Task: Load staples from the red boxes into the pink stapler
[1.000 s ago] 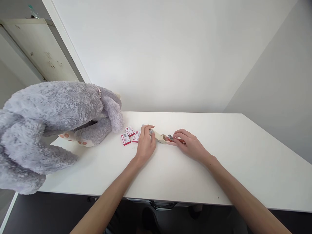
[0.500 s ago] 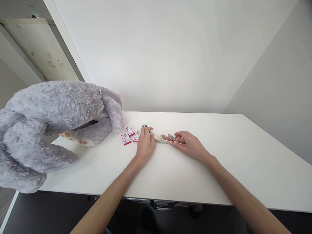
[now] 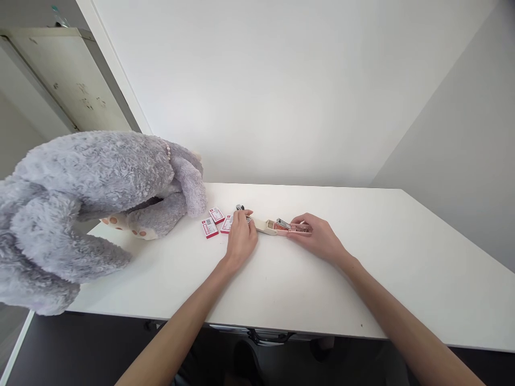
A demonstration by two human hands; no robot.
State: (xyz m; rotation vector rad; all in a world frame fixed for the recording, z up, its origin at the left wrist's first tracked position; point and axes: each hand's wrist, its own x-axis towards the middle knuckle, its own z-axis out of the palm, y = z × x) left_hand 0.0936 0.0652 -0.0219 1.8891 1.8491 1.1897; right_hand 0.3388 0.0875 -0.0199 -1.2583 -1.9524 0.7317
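Note:
My left hand (image 3: 241, 235) rests on the table with its fingers closed over one end of a cream stapler (image 3: 260, 225). A small metal part sticks up beyond those fingertips, and the hand hides much of that end. Touching its right end is a pink stapler (image 3: 284, 230), lying opened with a raised metal piece. My right hand (image 3: 317, 236) grips the pink one between thumb and fingers near its far right end. Beside my left hand lie several small red-and-white labelled boxes (image 3: 210, 227), one partly covered by the fingers.
A large grey-lilac plush toy (image 3: 108, 177) slumps over the left of the white table (image 3: 289, 289). A white wall (image 3: 257, 91) rises behind the table, and a pale cabinet (image 3: 68, 75) stands at the back left. Below the front edge is a dark handle (image 3: 267, 336).
My right hand has slid slightly right along the pink stapler, showing more of its inside. My left hand keeps its place on the cream stapler. The whole view has shifted a little.

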